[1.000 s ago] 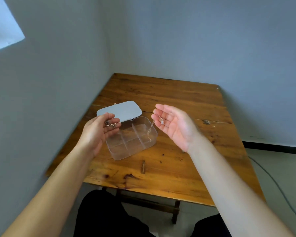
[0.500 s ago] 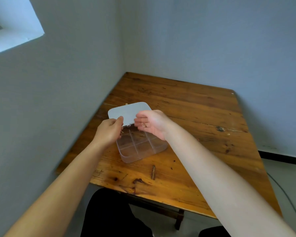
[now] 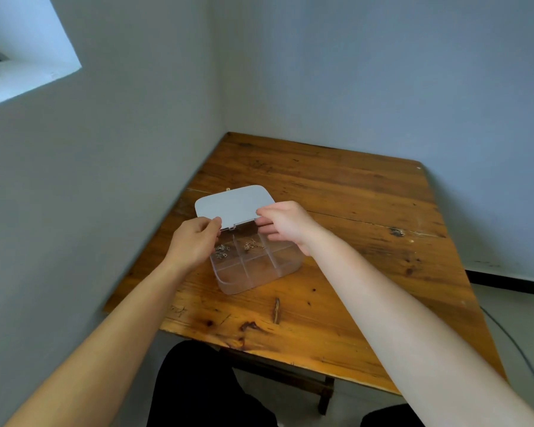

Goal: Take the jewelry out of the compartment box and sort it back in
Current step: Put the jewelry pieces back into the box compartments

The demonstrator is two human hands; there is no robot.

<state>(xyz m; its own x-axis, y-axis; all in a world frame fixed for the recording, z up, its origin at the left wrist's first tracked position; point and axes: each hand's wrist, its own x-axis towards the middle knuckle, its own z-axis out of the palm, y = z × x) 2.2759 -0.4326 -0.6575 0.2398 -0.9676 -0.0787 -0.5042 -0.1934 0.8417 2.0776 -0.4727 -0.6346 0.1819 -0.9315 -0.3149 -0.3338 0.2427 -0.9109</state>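
A clear plastic compartment box [image 3: 253,274] stands on the wooden table [image 3: 336,217], its grey lid [image 3: 233,204] swung back behind it. Small silvery jewelry [image 3: 222,251] lies in the back left compartment and a thin chain [image 3: 252,245] in the back middle one. The front compartments look empty. My left hand [image 3: 195,241] pinches the lid's front left corner. At the lid's front right edge, my right hand [image 3: 285,224] has its fingers on the lid, over the box's back right part.
Grey walls close in on the table's left and far sides. A dark wood splinter [image 3: 276,310] lies in front of the box. My dark-clothed lap [image 3: 204,386] is under the near edge. A cable [image 3: 518,352] runs on the floor at right.
One second ago both hands held jewelry above the box, palms up. They then lowered over the back compartments; now the jewelry lies in the box and both hands are on the lid's edge.
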